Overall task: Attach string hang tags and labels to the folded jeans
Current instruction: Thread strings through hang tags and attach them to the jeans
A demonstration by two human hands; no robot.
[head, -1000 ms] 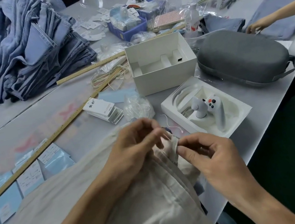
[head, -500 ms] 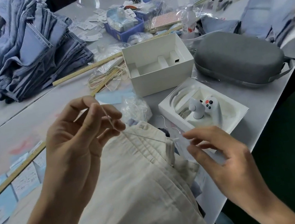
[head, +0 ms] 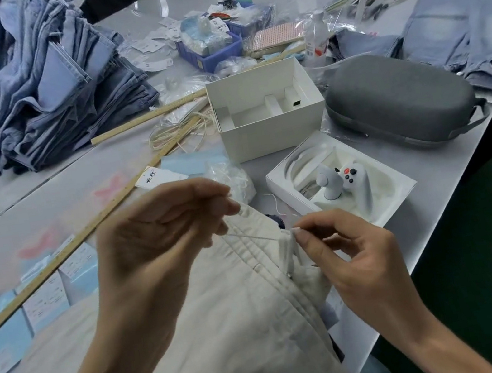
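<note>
Two hands pinching string (head: 255, 238), taut between fingers (head: 304, 236), over jeans (head: 229, 321)

Left hand (head: 161, 234) raised, back toward camera, fingers curled, thumb and forefinger tips pinched together at right edge of hand. Left forearm bare, runs from lower left corner up to wrist. Right hand (head: 345, 254) lower and just beside left, palm turned left, thumb and forefinger pinched at tips, other fingers loosely curled. Right forearm bare, enters from lower right.
</note>
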